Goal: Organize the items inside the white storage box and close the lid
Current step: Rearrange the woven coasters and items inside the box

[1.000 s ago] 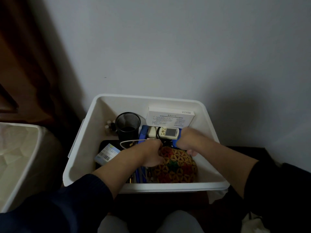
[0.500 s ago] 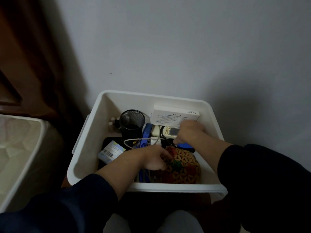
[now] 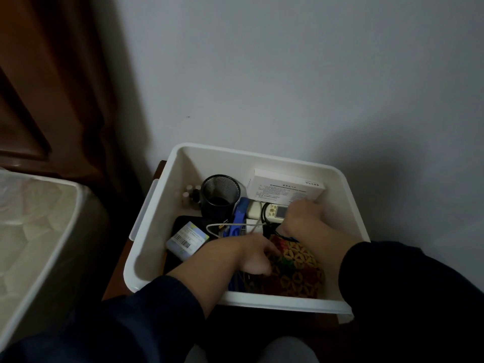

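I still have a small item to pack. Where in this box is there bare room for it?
Bare floor shows in the white storage box at its far left corner, bordered by the left wall, the small bottles and the mesh pen cup. From the cup rightward it is crowded: white carton, remote, patterned pouch, with the left hand and right hand.

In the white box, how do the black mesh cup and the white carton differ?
The black mesh cup is round, dark and open on top; the white carton is flat, rectangular, pale and printed with text. The cup stands upright left of centre; the carton leans by the back wall. Both sit inside the white storage box.
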The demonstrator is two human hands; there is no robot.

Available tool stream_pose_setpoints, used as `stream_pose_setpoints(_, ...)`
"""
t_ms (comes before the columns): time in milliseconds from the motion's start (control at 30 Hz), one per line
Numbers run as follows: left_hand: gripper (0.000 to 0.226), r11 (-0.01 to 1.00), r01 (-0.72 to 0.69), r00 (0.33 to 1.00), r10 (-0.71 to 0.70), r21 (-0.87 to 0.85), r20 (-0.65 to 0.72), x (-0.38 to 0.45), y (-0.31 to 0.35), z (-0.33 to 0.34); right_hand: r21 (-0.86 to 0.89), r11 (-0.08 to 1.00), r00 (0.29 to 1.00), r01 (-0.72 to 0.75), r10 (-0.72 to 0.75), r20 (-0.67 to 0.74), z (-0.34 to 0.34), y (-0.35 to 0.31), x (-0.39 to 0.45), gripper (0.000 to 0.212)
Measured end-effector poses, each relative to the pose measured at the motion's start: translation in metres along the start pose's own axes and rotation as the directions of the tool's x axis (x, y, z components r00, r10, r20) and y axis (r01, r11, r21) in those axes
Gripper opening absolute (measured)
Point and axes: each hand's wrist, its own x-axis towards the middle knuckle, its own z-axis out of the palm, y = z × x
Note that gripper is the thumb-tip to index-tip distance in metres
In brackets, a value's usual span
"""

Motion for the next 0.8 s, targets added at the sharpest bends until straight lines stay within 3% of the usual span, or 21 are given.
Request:
stream_pose_setpoints(167, 0.066, 0.999, 0.009, 0.999, -0.008, -0.034, 0.038, 0.002, 0.0, -0.002, -0.006, 1.0, 0.999, -0.014, 0.015, 0.033, -0.004, 0.002, 0.004, 0.07)
stream_pose_setpoints(367, 0.063, 0.999, 0.013, 0.997, -0.01, -0.036, 0.078, 0.001, -0.001, -0.005, 0.041, 0.999, 1.0, 0.007, -0.007, 0.007, -0.013, 0.003, 0.002, 0.029)
stream_pose_setpoints(667, 0.062, 1.0, 0.009, 0.996, -0.008, -0.006, 0.087, 0.002, 0.001, -0.005, -0.052, 0.992, 0.976, 0.115, -0.104, 0.19, -0.077, 0.039, -0.021, 0.057)
stream_pose_setpoints(800, 0.062, 1.0, 0.011, 0.997, -0.01, -0.011, 0.071, 0.003, 0.001, -0.003, -0.031, 0.987, 0.98, 0.155, -0.15, 0.129, -0.096, 0.058, -0.04, 0.043)
